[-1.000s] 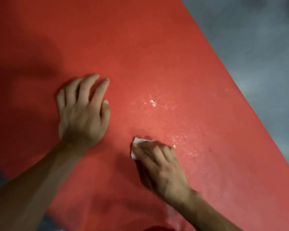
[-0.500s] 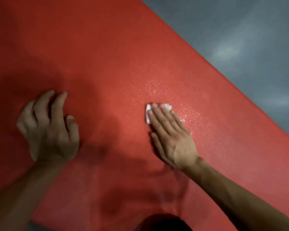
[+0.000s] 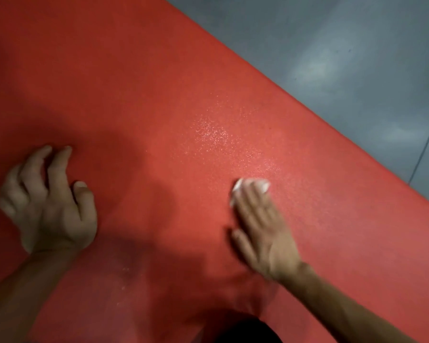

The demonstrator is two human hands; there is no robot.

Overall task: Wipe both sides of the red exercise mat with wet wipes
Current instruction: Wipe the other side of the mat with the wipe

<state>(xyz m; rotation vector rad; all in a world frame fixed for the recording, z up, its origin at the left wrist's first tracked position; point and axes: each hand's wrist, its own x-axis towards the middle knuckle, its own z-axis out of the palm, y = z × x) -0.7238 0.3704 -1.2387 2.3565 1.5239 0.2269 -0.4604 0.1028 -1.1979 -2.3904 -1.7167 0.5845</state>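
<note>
Left hand point(image 3: 48, 206) rests on the red exercise mat point(image 3: 139, 90) toward its left portion; fingers point(image 3: 58, 167) bent and somewhat spread, tips propped on the surface, nothing held. Compared with a second ago, this hand sits further left of the wet patch and has gone from flat to arched. Right hand point(image 3: 263, 226), to the right of it on the mat, fingers point(image 3: 252, 201) straight and pressed together, flat on a white wet wipe point(image 3: 260, 185) whose edge shows past the fingertips. A second ago the same fingers were curled over the wipe nearer the body; since then the hand has pushed outward toward the mat's far-right edge. Motion blur on it suggests a stroke in progress. Judgement: wiping of the upper face is under way; underside not yet reached. Mat lies flat on the grey floor point(image 3: 357, 58), fine-grained texture, glistening damp speckles just beyond the wipe.
</note>
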